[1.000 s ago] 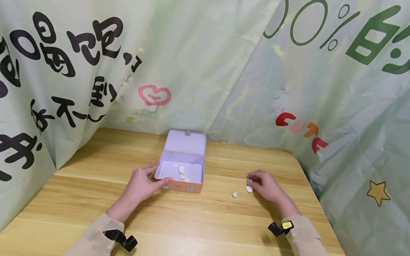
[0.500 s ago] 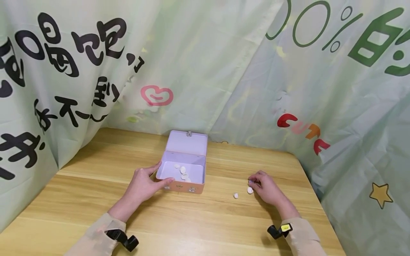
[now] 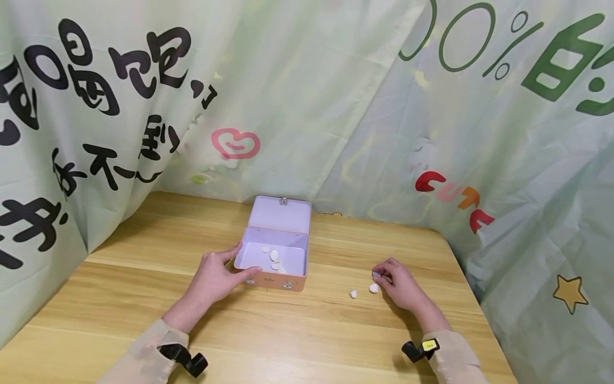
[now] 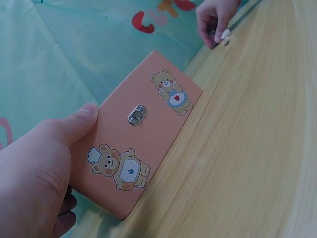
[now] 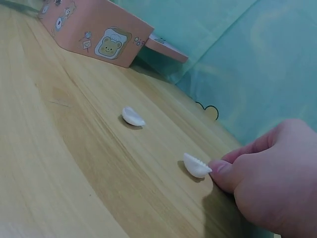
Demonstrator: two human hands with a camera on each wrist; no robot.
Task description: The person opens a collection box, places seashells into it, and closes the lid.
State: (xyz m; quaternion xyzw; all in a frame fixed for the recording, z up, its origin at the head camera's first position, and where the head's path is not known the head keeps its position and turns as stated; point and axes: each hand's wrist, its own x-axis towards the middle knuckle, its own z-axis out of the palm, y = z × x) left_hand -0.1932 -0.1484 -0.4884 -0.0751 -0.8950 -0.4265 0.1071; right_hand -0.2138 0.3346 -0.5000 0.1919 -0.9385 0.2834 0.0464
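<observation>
A small pink tin box (image 3: 275,281) with a lilac inside stands on the table, lid raised. Several white seashells (image 3: 274,255) lie in it. My left hand (image 3: 218,276) grips its left front corner, thumb on the bear-printed front (image 4: 136,126) and fingers round the side. To the right, my right hand (image 3: 398,282) is down at the tabletop, thumb and fingertips pinching a small greyish piece (image 3: 376,274), seemingly a shell; the fingers hide most of it. One white seashell (image 5: 196,166) lies right at the thumb tip. Another white seashell (image 5: 132,116) rests nearer the box.
The wooden table (image 3: 288,336) ends at a printed fabric curtain (image 3: 297,106) behind and at both sides. The box's raised lid (image 3: 280,214) leans back toward the curtain. Black cameras (image 3: 184,358) are strapped to both wrists.
The greyish piece in my right fingertips has turned slightly, and the seashell beside the thumb has shifted a little toward me. My left hand keeps its grip on the box.
</observation>
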